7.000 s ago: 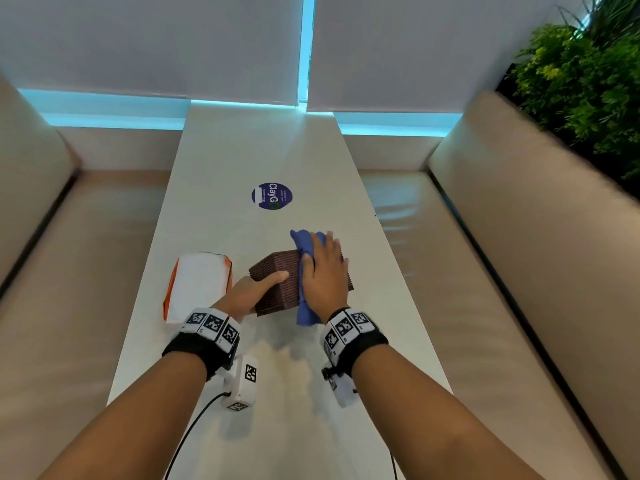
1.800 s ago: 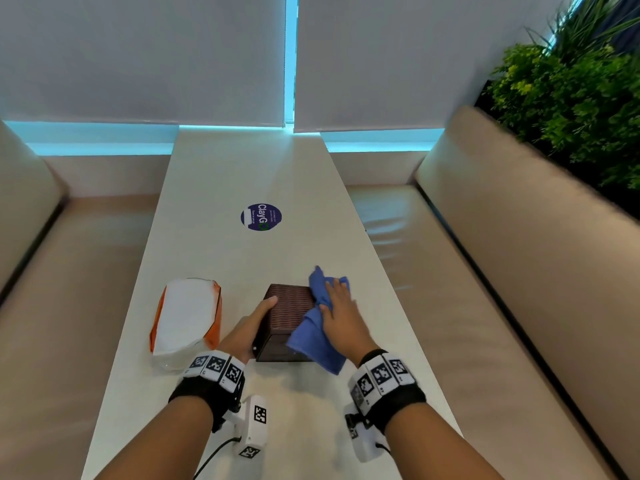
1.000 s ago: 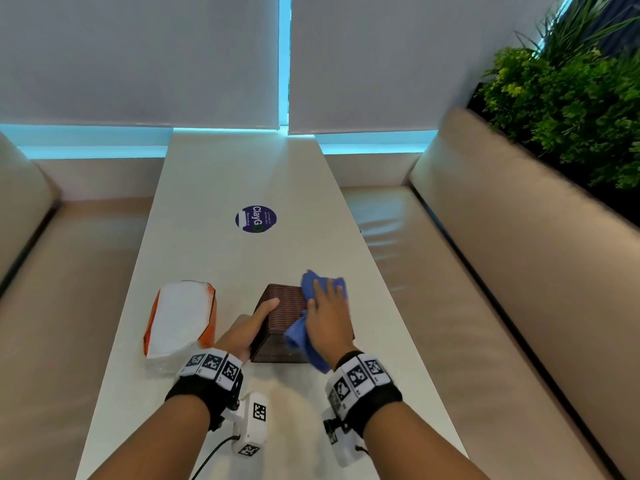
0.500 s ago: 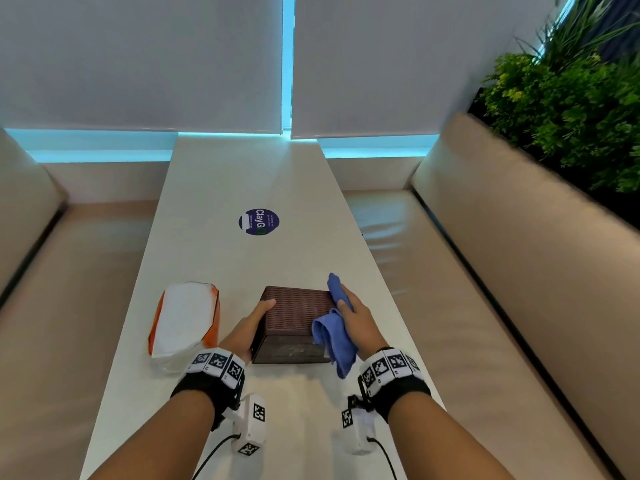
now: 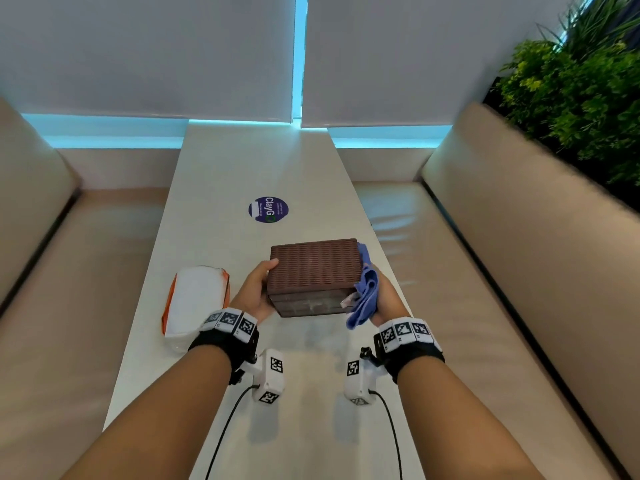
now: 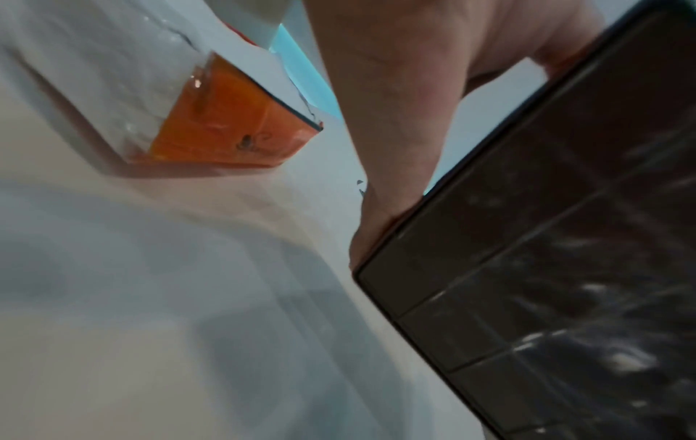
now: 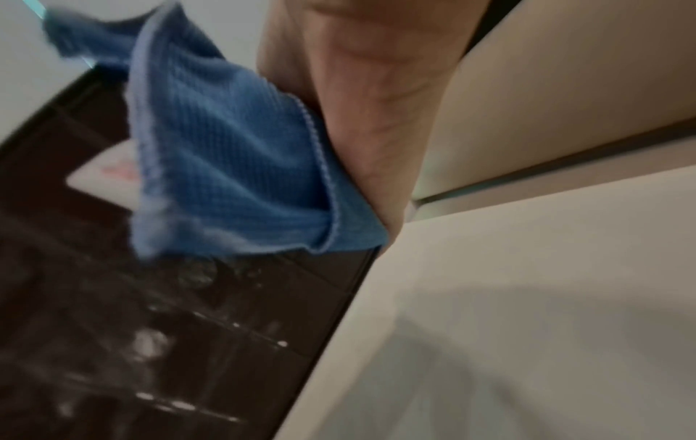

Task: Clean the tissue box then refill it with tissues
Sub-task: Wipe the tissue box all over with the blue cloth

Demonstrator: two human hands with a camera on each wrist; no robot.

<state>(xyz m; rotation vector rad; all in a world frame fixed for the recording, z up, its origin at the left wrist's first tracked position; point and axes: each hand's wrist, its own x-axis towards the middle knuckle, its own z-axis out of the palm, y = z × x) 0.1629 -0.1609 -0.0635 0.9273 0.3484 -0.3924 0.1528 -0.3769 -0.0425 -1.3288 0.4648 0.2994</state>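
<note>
The brown woven tissue box [image 5: 313, 268] is lifted off the white table [image 5: 221, 174] and tilted, its dark underside [image 6: 565, 268] facing me. My left hand [image 5: 254, 292] grips its left end, thumb on top. My right hand [image 5: 384, 299] holds the right end with the blue cloth [image 5: 365, 292] pinned between palm and box; the cloth [image 7: 226, 166] hangs over the box's dark underside [image 7: 113, 327]. A white and orange tissue pack [image 5: 195, 299] lies on the table to the left, also seen as the tissue pack [image 6: 211, 128] in the left wrist view.
A round purple sticker [image 5: 268, 209] sits on the table beyond the box. Beige bench seats [image 5: 502, 254] flank the narrow table on both sides. Green plants [image 5: 581, 91] stand behind the right backrest. Wrist camera cables trail toward me.
Both hands have raised the box off the table and tipped it so its underside faces me. The right hand with the cloth went from the top to the right end.
</note>
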